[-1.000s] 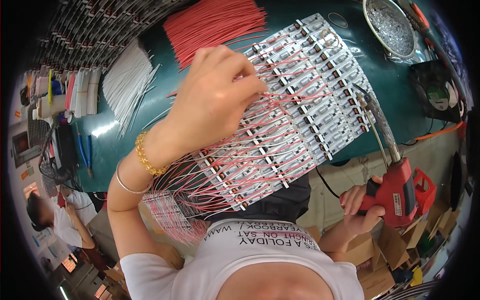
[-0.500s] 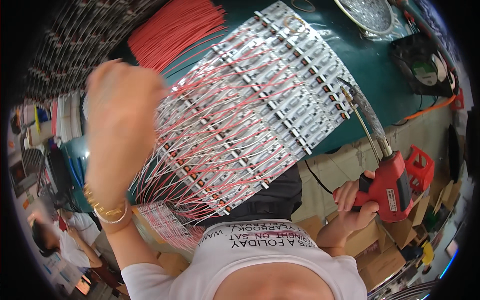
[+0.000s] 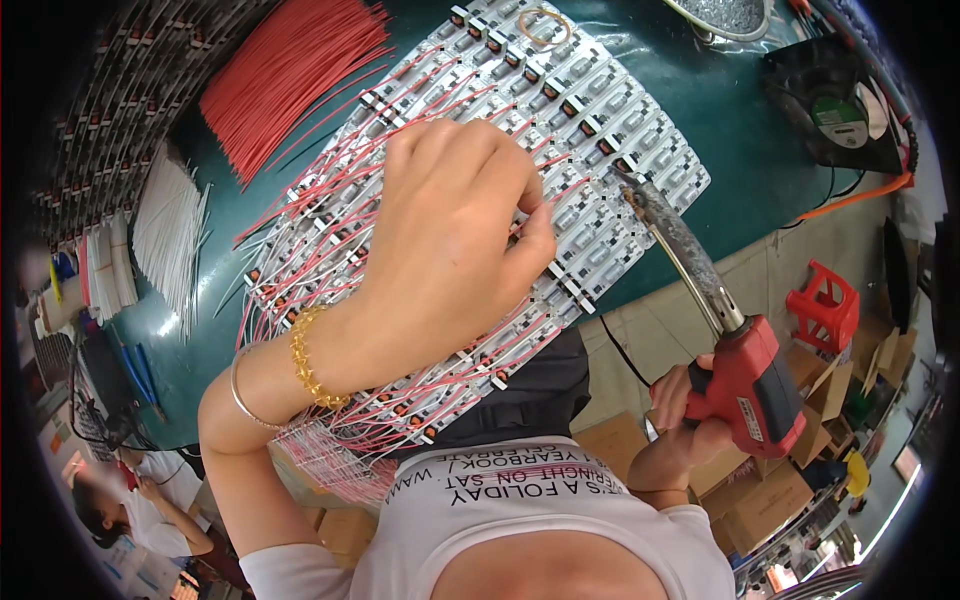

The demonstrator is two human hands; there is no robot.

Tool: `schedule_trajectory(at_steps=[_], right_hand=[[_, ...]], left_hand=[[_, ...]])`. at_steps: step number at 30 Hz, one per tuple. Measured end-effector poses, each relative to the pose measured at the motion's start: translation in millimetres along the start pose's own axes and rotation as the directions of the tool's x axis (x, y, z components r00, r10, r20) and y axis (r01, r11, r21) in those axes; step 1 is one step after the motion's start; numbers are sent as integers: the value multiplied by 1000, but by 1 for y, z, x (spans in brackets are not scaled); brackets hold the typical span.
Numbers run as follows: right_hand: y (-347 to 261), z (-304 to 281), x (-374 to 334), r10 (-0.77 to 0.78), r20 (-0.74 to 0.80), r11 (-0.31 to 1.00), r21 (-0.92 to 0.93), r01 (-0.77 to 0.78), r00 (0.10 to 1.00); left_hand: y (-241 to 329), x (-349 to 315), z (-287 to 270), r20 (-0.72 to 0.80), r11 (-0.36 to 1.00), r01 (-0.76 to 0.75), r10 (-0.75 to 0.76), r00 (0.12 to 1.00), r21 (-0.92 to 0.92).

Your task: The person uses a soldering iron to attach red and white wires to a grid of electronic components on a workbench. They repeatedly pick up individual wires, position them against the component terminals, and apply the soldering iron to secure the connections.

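Observation:
A large panel of white circuit boards [image 3: 655, 150] lies on the green table, with rows of small components and many red and white wires [image 3: 330, 235] fanning off its left side. My left hand [image 3: 455, 220] is over the panel's middle, fingers curled and thumb pressed against them. Whatever is in that pinch is hidden. My right hand [image 3: 685, 410] grips the handle of a red and black soldering gun [image 3: 755, 385]. The gun's long metal barrel points up and left, its tip over the panel's right part, just right of my left fingers; whether it touches is unclear.
Bundles of red wires [image 3: 290, 75] and white wires [image 3: 170, 235] lie left of the panel. A black fan [image 3: 830, 110] and a round dish [image 3: 722, 18] stand at the far right. A red stool [image 3: 825, 305] and cardboard boxes [image 3: 765, 505] are on the floor. Another person [image 3: 150, 500] sits at lower left.
My left hand has swung right, from the panel's left side to over its middle. The soldering gun's tip has moved left, further over the boards. The view has shifted slightly.

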State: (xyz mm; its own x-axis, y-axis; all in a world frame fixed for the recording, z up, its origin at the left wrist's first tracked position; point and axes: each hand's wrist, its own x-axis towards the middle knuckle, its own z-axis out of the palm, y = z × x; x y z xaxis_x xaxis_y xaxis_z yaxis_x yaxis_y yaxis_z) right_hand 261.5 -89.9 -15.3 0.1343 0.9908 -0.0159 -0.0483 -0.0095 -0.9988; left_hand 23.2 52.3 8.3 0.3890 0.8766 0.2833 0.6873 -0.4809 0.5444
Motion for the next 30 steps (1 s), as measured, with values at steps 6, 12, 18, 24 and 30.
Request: schedule_trajectory(at_steps=[6,12,18,24,30], right_hand=[[3,-3,0,31,52,999,27,-33,998],[-1,3,2,99,65,995,-10,-98,993],[2,1,-3,83,22,993,85,-84,996],[0,2,3,37,66,999,35,-39,997],[-3,7,7,23,39,997,78,-26,999]], left_hand=[[-1,0,1,-22,1000,-12,12,1000,-4],[-2,-1,1,-27,1000,-22,22,999,0],[-2,-1,2,-35,1000,-21,21,999,-5],[-3,-3,4,-48,1000,-24,24,999,5],[0,-1,5,-67,1000,-28,28,997,3]])
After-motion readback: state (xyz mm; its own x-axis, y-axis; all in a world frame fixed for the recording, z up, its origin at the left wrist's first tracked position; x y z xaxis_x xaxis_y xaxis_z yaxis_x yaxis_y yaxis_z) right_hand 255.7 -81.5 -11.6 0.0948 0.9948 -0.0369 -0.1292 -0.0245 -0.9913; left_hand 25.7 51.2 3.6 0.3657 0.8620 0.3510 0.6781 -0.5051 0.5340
